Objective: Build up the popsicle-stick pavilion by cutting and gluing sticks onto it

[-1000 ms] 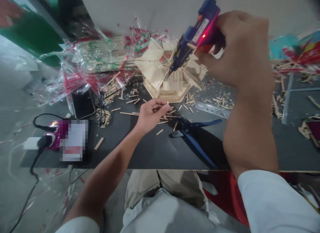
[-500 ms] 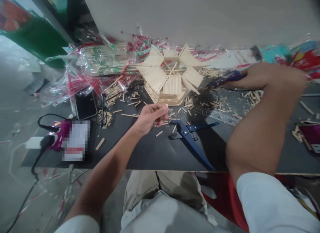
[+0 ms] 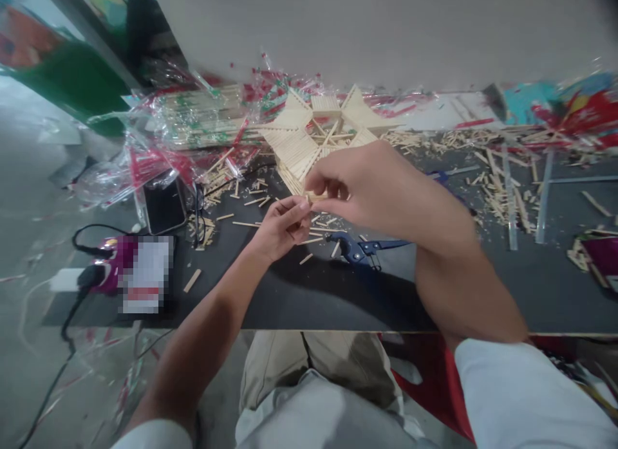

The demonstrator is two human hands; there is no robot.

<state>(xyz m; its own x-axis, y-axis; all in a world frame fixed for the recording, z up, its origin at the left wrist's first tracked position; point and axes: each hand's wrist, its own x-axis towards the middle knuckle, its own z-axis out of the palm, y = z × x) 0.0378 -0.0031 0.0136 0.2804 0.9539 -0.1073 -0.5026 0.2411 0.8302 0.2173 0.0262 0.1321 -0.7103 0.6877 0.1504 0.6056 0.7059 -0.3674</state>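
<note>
My left hand is closed in a pinch on a small wooden stick in front of a wooden stick model. Meeting it from the right, my right hand has thumb and fingers closed on the same little stick. The model is a star-like structure with slatted, flared panels, and my right hand covers its front right part. Below the hands lies a blue ratchet cutter, its lower handle in shadow. Partly hidden behind my right wrist, a blue glue gun rests on the table.
Clear glue sticks and cut wooden sticks lie at the right. Plastic wrapping is heaped at the back left. A phone, a purple power strip and a dark-screened device sit on the left.
My right hand has put down the glue gun at the back right and come to the middle, taking hold of the small stick at my left hand. My left hand has shifted slightly left.
</note>
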